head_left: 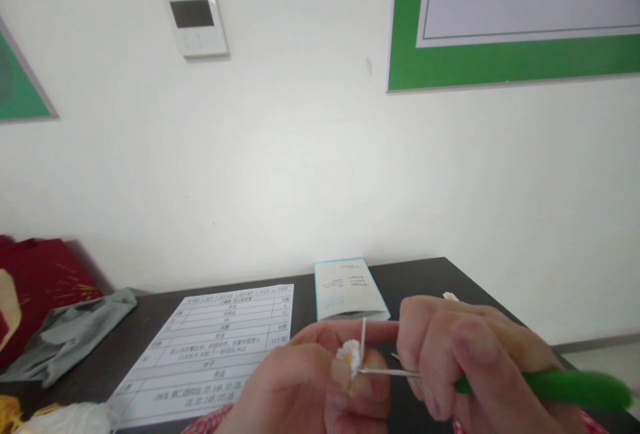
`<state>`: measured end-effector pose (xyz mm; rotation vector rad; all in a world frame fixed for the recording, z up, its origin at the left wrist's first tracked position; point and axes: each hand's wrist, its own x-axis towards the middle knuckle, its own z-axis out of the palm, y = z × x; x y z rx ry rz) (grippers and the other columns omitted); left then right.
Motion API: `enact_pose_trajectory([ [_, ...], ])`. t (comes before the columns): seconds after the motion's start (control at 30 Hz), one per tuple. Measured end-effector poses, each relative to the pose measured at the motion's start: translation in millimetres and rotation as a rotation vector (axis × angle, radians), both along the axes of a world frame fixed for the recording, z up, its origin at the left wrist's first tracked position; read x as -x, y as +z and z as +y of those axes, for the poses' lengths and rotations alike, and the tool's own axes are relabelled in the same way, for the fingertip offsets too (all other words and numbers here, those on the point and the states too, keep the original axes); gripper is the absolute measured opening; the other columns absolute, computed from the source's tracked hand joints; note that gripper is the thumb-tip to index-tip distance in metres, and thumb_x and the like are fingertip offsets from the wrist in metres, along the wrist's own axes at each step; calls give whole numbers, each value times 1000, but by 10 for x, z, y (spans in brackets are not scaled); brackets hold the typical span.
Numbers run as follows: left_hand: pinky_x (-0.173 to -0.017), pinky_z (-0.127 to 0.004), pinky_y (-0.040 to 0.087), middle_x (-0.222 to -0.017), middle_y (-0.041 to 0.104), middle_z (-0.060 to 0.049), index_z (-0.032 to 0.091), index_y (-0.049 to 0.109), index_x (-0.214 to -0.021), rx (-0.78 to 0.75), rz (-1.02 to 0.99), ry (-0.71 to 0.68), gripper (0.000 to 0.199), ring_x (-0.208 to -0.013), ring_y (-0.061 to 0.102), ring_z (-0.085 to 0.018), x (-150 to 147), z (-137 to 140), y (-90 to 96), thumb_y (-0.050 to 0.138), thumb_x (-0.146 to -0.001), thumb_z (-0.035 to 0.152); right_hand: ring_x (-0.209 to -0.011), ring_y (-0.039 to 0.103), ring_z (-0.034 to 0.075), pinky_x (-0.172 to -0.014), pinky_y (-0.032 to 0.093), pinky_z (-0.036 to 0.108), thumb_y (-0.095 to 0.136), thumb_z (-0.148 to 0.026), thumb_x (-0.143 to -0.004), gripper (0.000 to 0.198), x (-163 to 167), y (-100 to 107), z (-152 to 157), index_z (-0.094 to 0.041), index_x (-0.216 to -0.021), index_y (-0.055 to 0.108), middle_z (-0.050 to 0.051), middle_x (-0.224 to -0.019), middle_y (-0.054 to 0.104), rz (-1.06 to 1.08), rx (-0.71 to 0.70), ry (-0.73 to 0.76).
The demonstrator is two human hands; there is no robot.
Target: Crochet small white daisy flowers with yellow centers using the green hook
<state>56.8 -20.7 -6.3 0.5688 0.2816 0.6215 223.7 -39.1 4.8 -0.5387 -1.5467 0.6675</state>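
Note:
My left hand [310,381] pinches a small crocheted flower [349,354], white with a yellow middle, between thumb and fingers. A strand of white yarn [363,337] rises from the flower past the left fingers. In my right hand [465,354] is a crochet hook with a green handle [575,387], its thin metal shaft [387,372] pointing left. The hook's tip touches the flower's edge; whether it passes through a stitch is too small to tell. Another white flower [450,297] shows partly behind my right hand.
A printed pattern sheet [210,354] and a pale packet [347,284] lie on the dark table [420,281]. At left are a red bag [45,281], a grey pouch [75,327], white yarn [73,419] and yellow yarn [10,414]. The wall [310,154] stands behind.

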Motion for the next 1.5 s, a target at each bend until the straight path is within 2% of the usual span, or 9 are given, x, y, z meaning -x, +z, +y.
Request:
enact_pose_trajectory([
  [0.1,-51,-15,29,-65,47,1,6,72,-100,-7,-9,5,35,-53,32,-5,-1,1,0,61,-66,4,-49,53,11,-55,46,26,42,-44,-104,56,8,-15,-24,-23,-56,61,-3,-49,54,10,-9,12],
  [0.27,-49,-12,28,-66,43,2,0,71,-99,-78,-37,-56,32,-50,28,-2,-31,30,15,63,-69,8,-42,45,9,-45,36,24,50,-49,-100,62,57,-11,56,-21,-46,58,-3,-41,48,180,192,74],
  [0.43,-50,-11,29,-67,41,3,1,72,-102,-138,-44,-85,35,-49,24,-2,-15,59,-12,63,-69,8,-41,43,10,-45,36,25,58,-53,-94,60,97,-16,130,-21,-44,59,-2,-41,50,276,369,129],
  [0.57,-51,-12,30,-66,39,3,3,72,-98,-116,-52,-84,31,-51,27,-3,-1,74,-15,61,-70,6,-40,43,10,-45,35,26,58,-54,-94,60,77,-10,76,-21,-43,59,-2,-40,49,244,339,110],
  [0.73,-49,-14,26,-67,44,1,7,72,-105,-77,-47,-65,40,-52,28,-4,-15,68,-7,63,-66,5,-45,49,12,-47,38,27,53,-51,-98,60,50,-22,40,-22,-47,62,0,-44,53,161,235,31],
  [0.87,-49,-14,26,-66,42,3,3,72,-99,-139,-41,-86,32,-49,26,-2,-18,66,-9,62,-69,7,-40,43,11,-45,35,27,58,-55,-93,61,67,-26,102,-22,-43,59,-2,-39,47,243,336,103],
  [1.0,-48,-15,26,-65,39,4,4,73,-96,-161,-17,-81,30,-48,24,-3,-15,74,-18,64,-68,9,-39,39,10,-43,31,27,61,-61,-89,62,81,-2,114,-21,-41,58,-1,-39,47,265,436,129],
  [1.33,-44,-14,26,-64,45,2,3,73,-101,-149,-37,-66,35,-46,30,-1,-17,82,9,66,-67,9,-43,45,12,-47,35,28,61,-57,-91,56,65,-11,44,-22,-47,64,-1,-44,53,288,416,144],
  [1.5,-49,-14,33,-67,47,2,9,72,-111,-94,-30,3,43,-51,34,-3,10,72,-16,69,-68,5,-43,42,11,-44,28,28,60,-53,-93,54,69,-26,55,-22,-48,63,-1,-46,52,354,479,215],
])
